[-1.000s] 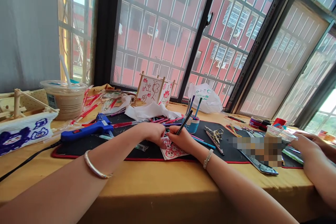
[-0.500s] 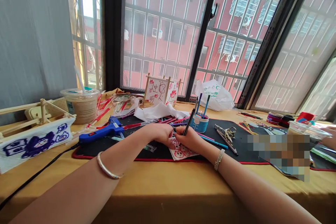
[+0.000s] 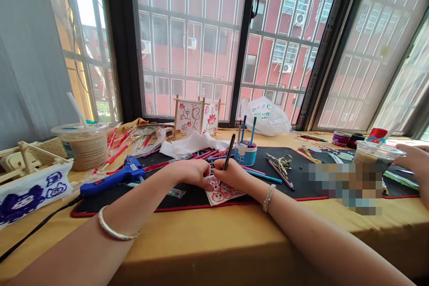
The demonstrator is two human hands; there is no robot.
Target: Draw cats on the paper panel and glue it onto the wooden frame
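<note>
My right hand is closed around a black pen, its tip end hidden by the fingers. Beneath it lies a small white sheet with red drawings, flat at the front edge of the black mat. My left hand bends over the sheet's upper left, thumb and fingers at its edge, holding it in place. Just behind the right hand stands a blue pen cup with several pens. A blue glue gun lies left of my left forearm.
A lidded drink cup and a wooden frame stand at left. Behind are a paper lantern, crumpled white cloth and a plastic bag. At right are a metal binder clip strip, another drink cup and another person's hand.
The view has shifted to the right, so things sit further left. My right hand still holds the pen over the sheet, and more of the other person's hand shows at right.
</note>
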